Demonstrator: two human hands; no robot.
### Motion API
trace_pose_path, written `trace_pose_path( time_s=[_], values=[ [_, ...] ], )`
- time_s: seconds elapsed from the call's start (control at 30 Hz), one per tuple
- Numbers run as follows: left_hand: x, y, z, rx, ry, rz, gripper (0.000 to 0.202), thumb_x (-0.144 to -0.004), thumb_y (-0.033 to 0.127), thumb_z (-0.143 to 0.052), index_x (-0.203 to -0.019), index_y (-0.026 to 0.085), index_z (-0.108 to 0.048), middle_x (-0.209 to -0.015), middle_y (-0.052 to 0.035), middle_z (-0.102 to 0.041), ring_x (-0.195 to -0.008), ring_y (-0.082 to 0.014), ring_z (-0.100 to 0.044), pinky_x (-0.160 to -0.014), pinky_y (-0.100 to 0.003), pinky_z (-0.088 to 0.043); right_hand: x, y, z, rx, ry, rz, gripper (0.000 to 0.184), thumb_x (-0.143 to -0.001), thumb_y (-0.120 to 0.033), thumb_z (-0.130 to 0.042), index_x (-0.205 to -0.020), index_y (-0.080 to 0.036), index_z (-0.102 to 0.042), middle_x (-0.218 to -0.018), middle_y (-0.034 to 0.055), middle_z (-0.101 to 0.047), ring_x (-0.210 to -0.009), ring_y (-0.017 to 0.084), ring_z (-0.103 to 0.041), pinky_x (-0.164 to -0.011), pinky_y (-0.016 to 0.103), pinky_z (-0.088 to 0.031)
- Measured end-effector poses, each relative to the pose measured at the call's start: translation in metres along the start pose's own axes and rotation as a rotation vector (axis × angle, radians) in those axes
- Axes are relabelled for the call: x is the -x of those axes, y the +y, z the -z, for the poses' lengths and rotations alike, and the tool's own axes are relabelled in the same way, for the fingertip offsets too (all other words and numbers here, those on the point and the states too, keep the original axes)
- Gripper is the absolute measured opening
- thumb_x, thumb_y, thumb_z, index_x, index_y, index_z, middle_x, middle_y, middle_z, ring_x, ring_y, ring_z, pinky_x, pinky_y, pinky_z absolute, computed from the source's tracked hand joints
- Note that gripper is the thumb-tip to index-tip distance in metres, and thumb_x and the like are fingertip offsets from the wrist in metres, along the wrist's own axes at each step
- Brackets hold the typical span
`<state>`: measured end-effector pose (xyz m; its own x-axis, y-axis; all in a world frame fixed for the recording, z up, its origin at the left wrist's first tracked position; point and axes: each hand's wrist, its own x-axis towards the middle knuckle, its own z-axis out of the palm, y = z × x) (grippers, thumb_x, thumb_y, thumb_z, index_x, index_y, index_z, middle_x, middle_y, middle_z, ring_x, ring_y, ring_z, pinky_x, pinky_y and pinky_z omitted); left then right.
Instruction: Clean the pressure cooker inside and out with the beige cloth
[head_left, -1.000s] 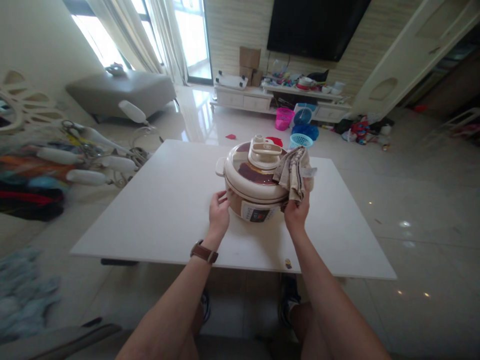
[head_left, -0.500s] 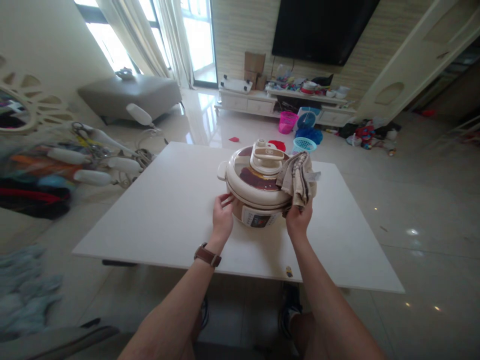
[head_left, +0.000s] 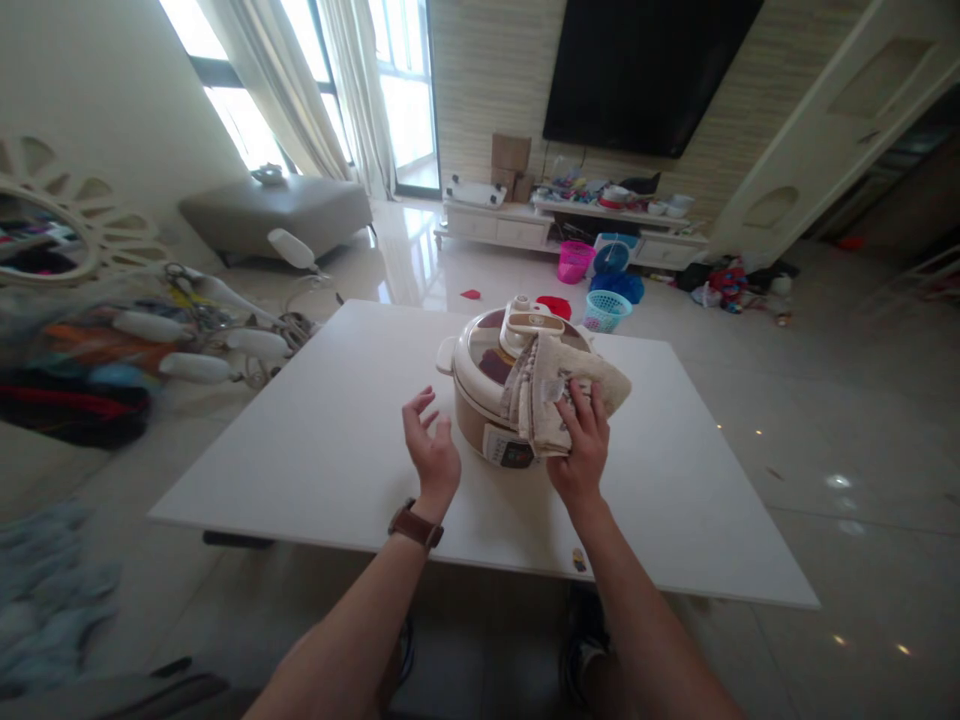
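A cream and tan electric pressure cooker (head_left: 480,405) stands upright on the white table (head_left: 315,430), its lid on and its control panel facing me. My right hand (head_left: 583,440) grips a folded beige cloth (head_left: 592,372) with darker stripes, held against the front right of the cooker. The cloth hides part of the lid and panel. Left of the cooker, my left hand (head_left: 433,450) is in the air with curled, parted fingers and nothing in it. A brown watch strap (head_left: 415,524) circles my left wrist.
A small sticker (head_left: 578,559) is at the table's near edge. Beyond the table, a light blue basket (head_left: 606,312) and a pink basket (head_left: 575,262) stand on the floor. A white lamp with several arms (head_left: 259,345) lies to the left. A grey bench (head_left: 281,215) is farther back.
My left hand has come off the cooker's side and moved left. My right hand has brought the cloth from the cooker's right side toward its front. The cooker looks turned or shifted little.
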<state>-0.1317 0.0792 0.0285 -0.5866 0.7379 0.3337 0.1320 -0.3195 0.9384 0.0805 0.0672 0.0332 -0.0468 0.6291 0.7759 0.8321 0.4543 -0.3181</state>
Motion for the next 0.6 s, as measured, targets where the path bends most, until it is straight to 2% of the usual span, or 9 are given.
trace_pose_path(
  time_s=[0.13,0.23,0.3,0.37,0.43,0.5,0.6],
  values=[
    [0.018,0.018,0.01,-0.022,0.022,-0.412,0.037,-0.087,0.026,-0.056,-0.123,0.027,-0.049,-0.142,-0.0122,-0.055,-0.142,-0.0305,-0.05,-0.118,-0.054,-0.037,-0.009,-0.022,0.003,0.086,-0.144,0.046,0.061,-0.09,-0.026,-0.055,-0.151,-0.035,-0.053,-0.163,0.0037,-0.048,-0.16,0.033,-0.025,-0.124,0.058,-0.027],
    [0.031,0.027,0.018,-0.127,-0.124,-0.74,0.05,-0.08,0.028,-0.065,-0.128,0.031,-0.049,-0.138,-0.0101,-0.059,-0.141,-0.0328,-0.053,-0.119,-0.056,-0.035,-0.022,-0.04,0.004,0.146,-0.273,0.045,0.068,-0.088,-0.025,-0.061,-0.154,-0.037,-0.049,-0.165,0.0016,-0.045,-0.159,0.033,-0.025,-0.126,0.057,-0.02],
    [0.036,0.029,0.018,-0.216,-0.258,-0.853,0.058,-0.077,0.022,-0.069,-0.132,0.031,-0.051,-0.134,-0.0096,-0.064,-0.137,-0.032,-0.057,-0.119,-0.055,-0.035,-0.028,-0.048,0.004,0.155,-0.305,0.041,0.069,-0.088,-0.026,-0.063,-0.154,-0.038,-0.048,-0.166,0.0015,-0.044,-0.159,0.033,-0.026,-0.126,0.057,-0.019],
    [0.037,0.026,0.012,-0.303,-0.367,-0.842,0.06,-0.078,0.015,-0.068,-0.135,0.028,-0.055,-0.134,-0.0107,-0.068,-0.137,-0.031,-0.059,-0.121,-0.054,-0.032,-0.033,-0.052,0.004,0.152,-0.323,0.034,0.069,-0.089,-0.027,-0.064,-0.155,-0.037,-0.046,-0.166,0.0022,-0.044,-0.159,0.033,-0.027,-0.126,0.056,-0.018],
    [0.036,0.021,0.004,-0.38,-0.426,-0.768,0.055,-0.081,0.014,-0.065,-0.135,0.026,-0.06,-0.136,-0.0116,-0.069,-0.136,-0.0301,-0.059,-0.123,-0.053,-0.029,-0.035,-0.051,0.007,0.138,-0.353,0.035,0.07,-0.089,-0.029,-0.065,-0.156,-0.035,-0.045,-0.166,0.0035,-0.044,-0.159,0.032,-0.027,-0.126,0.055,-0.019],
    [0.033,0.014,-0.003,-0.433,-0.438,-0.715,0.048,-0.084,0.016,-0.065,-0.131,0.027,-0.067,-0.137,-0.0106,-0.07,-0.133,-0.0287,-0.061,-0.123,-0.051,-0.029,-0.035,-0.047,0.014,0.102,-0.395,0.052,0.073,-0.088,-0.031,-0.068,-0.156,-0.034,-0.044,-0.165,0.005,-0.045,-0.159,0.032,-0.027,-0.125,0.054,-0.02],
    [0.031,0.006,-0.009,-0.466,-0.424,-0.731,0.047,-0.086,0.014,-0.064,-0.13,0.031,-0.071,-0.136,-0.008,-0.072,-0.129,-0.0266,-0.061,-0.121,-0.048,-0.032,-0.029,-0.035,0.029,-0.023,-0.401,0.082,0.073,-0.084,-0.036,-0.074,-0.152,-0.034,-0.048,-0.163,0.0064,-0.047,-0.158,0.033,-0.029,-0.125,0.055,-0.021]
  ],
)
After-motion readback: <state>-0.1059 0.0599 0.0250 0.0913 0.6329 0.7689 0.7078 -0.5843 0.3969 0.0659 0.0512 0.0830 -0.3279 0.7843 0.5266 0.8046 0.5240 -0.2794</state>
